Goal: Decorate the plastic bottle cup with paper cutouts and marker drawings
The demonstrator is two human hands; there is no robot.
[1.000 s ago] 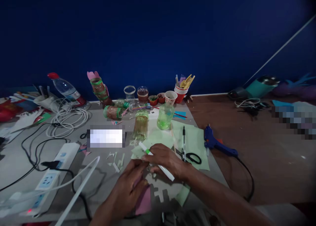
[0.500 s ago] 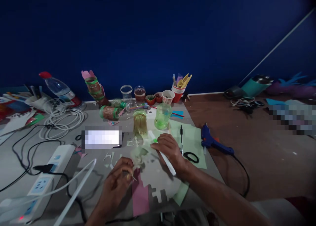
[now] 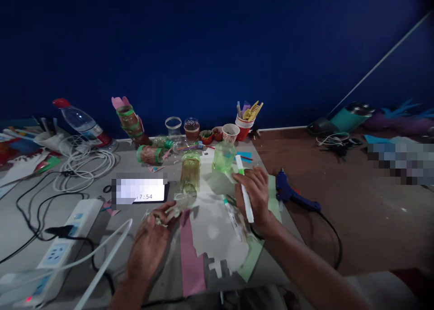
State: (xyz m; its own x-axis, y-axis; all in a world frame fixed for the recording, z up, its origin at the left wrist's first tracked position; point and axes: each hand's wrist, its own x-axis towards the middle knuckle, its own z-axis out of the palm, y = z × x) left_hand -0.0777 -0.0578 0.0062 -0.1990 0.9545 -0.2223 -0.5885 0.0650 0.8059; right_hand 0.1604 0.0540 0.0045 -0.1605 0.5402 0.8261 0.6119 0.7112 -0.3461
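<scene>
In the head view, my right hand [image 3: 256,197] is closed around a white marker-like stick [image 3: 247,197] with a green band near its upper end, held upright and tilted. Beside its fingers is a blurred pale sheet piece [image 3: 219,183]. Below lies a second white marker [image 3: 233,219] with a teal end, on white cut paper [image 3: 217,233]. My left hand [image 3: 151,237] is at the left of this paper, fingers curled around pale paper scraps [image 3: 161,219]. A pink paper strip [image 3: 191,255] lies between the hands, and green paper [image 3: 252,255] lies under the right arm.
Behind the hands stand a green cut bottle piece [image 3: 224,156] and a yellowish clear cup [image 3: 190,167]. A blue glue gun [image 3: 294,192] lies at the right. To the left are a phone [image 3: 140,190], a power strip [image 3: 63,246], coiled cables [image 3: 91,167] and a tilted bottle [image 3: 86,127].
My right hand has moved right and up with the white stick, turning it more upright, and the teal-ended marker now shows. My left hand has shifted left with pale scraps at its fingers.
</scene>
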